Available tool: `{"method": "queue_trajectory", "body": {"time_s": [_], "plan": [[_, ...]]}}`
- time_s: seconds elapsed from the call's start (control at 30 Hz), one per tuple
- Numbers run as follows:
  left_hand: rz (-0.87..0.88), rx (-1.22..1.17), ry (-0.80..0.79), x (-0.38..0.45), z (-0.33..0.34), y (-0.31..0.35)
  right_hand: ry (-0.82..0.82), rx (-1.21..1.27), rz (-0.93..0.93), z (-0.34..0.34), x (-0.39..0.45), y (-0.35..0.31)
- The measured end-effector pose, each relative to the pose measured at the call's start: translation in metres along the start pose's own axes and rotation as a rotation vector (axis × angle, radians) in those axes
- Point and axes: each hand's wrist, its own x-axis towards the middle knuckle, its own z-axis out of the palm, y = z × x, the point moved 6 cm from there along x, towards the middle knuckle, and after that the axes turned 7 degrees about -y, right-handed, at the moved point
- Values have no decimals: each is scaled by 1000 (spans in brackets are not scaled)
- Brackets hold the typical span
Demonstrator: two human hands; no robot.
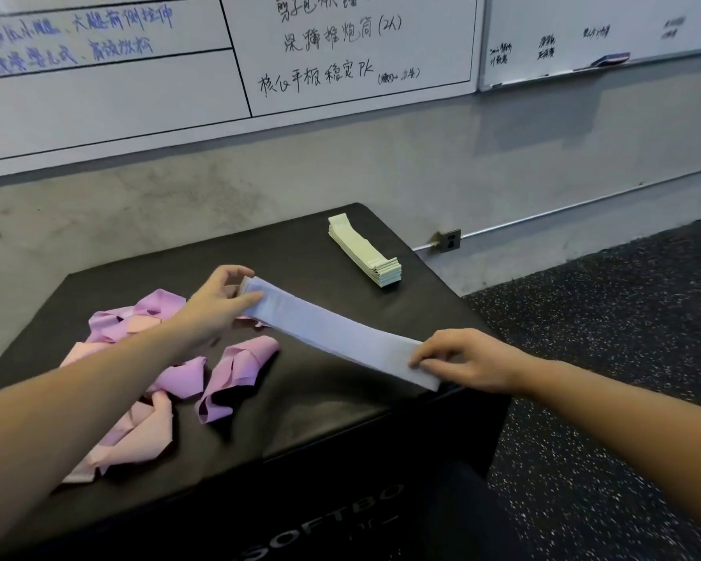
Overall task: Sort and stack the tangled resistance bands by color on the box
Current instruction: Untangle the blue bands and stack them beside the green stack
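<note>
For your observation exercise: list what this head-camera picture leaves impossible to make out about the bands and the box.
- Head view: count in the green stack; layers too thin.
- Far end of the blue band, covered by the left hand.
- Tangled pink and purple bands, partly behind the left forearm.
- Box lettering, cut by the bottom edge.

Black box (340, 431), green band stack (364, 250), tangled pink and purple bands (179, 374)
</note>
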Motion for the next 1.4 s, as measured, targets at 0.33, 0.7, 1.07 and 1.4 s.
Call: {"method": "queue_trajectory", "body": {"time_s": [0.33, 0.7, 1.07, 1.4], "plan": [[-3, 257, 49, 52, -21, 38, -24, -206, -170, 20, 18, -18], [2, 363, -13, 125, -2, 43, 362, -591, -507, 21, 50, -20], [5, 459, -23, 226, 8, 38, 337, -786, -561, -2, 125, -8], [1, 469, 35, 333, -2, 21, 237, -875, -422, -34, 213, 20]]}}
